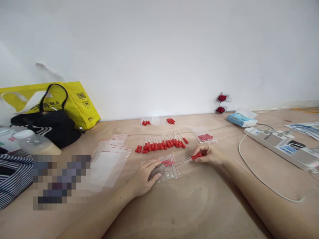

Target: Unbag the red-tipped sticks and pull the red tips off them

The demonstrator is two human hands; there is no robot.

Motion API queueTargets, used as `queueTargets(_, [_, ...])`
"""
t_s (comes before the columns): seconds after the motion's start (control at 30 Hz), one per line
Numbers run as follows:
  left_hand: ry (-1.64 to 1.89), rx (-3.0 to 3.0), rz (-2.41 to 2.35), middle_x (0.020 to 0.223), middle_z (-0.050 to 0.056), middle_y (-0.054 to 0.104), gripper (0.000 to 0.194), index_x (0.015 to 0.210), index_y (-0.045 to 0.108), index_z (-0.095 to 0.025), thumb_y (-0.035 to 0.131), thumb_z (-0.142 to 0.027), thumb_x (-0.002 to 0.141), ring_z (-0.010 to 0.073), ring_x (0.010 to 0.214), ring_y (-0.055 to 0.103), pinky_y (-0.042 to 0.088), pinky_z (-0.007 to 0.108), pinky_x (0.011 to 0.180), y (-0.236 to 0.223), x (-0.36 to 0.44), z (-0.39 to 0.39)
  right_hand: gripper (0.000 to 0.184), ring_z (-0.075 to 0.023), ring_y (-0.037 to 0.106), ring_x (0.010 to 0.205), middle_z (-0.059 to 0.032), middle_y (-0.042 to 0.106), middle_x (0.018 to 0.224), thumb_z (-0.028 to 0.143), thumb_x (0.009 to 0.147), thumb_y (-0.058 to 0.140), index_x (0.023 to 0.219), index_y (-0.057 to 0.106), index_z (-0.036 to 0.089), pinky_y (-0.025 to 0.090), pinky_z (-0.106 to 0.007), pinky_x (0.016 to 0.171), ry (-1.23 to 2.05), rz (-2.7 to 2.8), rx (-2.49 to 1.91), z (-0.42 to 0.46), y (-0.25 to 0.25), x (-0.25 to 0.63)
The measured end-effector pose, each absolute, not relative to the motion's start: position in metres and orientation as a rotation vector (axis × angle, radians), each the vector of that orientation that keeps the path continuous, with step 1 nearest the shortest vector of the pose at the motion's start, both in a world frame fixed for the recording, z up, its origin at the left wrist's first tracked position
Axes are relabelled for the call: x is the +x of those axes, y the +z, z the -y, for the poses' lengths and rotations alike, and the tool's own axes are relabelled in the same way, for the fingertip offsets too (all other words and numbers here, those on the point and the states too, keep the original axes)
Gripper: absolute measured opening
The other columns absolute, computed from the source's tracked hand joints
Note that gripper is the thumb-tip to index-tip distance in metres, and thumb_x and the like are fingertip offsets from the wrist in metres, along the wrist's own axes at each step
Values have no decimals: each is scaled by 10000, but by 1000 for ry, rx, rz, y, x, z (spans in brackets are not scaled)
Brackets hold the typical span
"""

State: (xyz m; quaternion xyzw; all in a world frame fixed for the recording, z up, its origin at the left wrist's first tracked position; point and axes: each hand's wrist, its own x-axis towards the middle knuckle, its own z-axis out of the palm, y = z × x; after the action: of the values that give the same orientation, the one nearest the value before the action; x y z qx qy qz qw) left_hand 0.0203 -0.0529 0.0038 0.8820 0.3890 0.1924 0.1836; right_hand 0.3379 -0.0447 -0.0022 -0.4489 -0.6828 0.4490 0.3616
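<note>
Under the fingers of my left hand [147, 176] lies a clear zip bag [166, 172] with a red line along its mouth. The fingers and thumb hold the bag against the table, its mouth facing right. Red bulbs show through the plastic. My right hand [208, 155] pinches glass droppers [196, 156] by their red rubber bulbs. Their thin clear tubes point left, towards the bag's mouth; how many it holds I cannot tell. Beyond both hands lies a row of droppers [161, 145], bulbs towards me. A filled zip bag [205, 136] rests behind my right hand.
Flat zip bags [109, 166] are stacked at left. Filled bags [170, 121] lie by the wall. On the left are a yellow bag [84, 113], a black bag [59, 127] and a bottle [35, 142]. A tissue pack [241, 119] and a power strip [281, 146] with cables occupy the right.
</note>
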Motion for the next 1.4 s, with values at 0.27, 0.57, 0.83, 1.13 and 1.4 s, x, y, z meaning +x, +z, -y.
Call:
queueTargets(0.27, [533, 2491, -1088, 1212, 54, 533, 373, 1181, 472, -232, 461, -324, 820, 202, 1117, 482, 390, 399, 952, 8, 21, 53, 274, -141, 548, 618, -16, 619, 709, 372, 542, 713, 720, 599, 199, 443, -286, 571, 790, 1242, -1243, 28, 5, 364])
queueTargets(0.57, [543, 2504, -1075, 1212, 56, 534, 366, 1176, 478, -234, 456, -326, 823, 206, 1110, 486, 384, 405, 955, 7, 21, 53, 115, -145, 508, 647, -26, 513, 705, 278, 678, 556, 713, 617, 187, 447, -293, 646, 26, 1446, -1478, -6, -14, 293])
queueTargets(0.83, [520, 2511, -1065, 1225, 52, 522, 361, 1174, 478, -233, 455, -316, 824, 199, 1134, 467, 381, 391, 962, 6, 21, 52, 103, -162, 513, 726, -41, 502, 766, 263, 692, 551, 738, 594, 181, 441, -287, 679, 18, 1641, -1452, -16, -25, 285])
queueTargets(1.13, [515, 2501, -1082, 1227, 53, 522, 365, 1172, 476, -216, 463, -302, 818, 198, 1136, 465, 375, 387, 966, 8, 22, 54, 254, -182, 551, 743, -70, 600, 754, 362, 775, 445, 711, 601, 172, 419, -292, 699, 140, 1486, -1631, -16, -21, 292])
queueTargets(1.4, [442, 2499, -1098, 1249, 64, 502, 385, 1190, 463, -201, 456, -311, 821, 205, 1157, 444, 353, 406, 983, 6, 21, 52, 186, -153, 586, 624, -35, 652, 676, 278, 726, 467, 688, 614, 171, 414, -256, 610, 268, 1444, -1724, -18, -29, 297])
